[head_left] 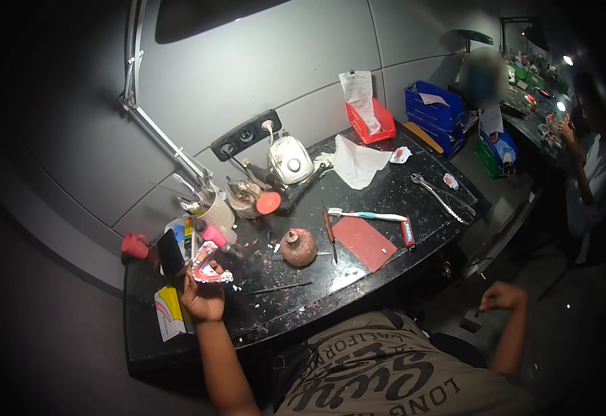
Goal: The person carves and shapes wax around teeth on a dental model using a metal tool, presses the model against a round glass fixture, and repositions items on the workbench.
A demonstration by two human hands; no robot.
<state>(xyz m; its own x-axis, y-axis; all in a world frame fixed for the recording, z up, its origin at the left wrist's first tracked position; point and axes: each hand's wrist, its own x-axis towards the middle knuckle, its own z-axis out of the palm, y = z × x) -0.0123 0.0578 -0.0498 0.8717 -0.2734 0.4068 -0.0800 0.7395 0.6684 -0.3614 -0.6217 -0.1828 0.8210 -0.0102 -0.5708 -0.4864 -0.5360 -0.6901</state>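
Observation:
My left hand (203, 299) is raised over the left end of the bench, its fingers closed around a dental model (199, 268) with a pink and white arch. Beside that hand lies a yellow and white box (170, 315), and behind it a pink bottle (210, 234). My right hand (504, 297) is off the bench's right front, near my body. Its fingers are curled together, and what they hold, if anything, is too small to make out. On the bench between my hands are a round reddish pot (299, 248), a red wax sheet (365, 245) and a thin dark tool (278, 287).
A toothbrush (369, 214), a wooden-handled carving tool (329, 227), a small red box (407, 234) and a metal tool (440, 199) lie rightward. Behind stand a white control box (291, 159), a tool cup (218, 213) and a red bin (379, 128). A co-worker (589, 173) sits far right.

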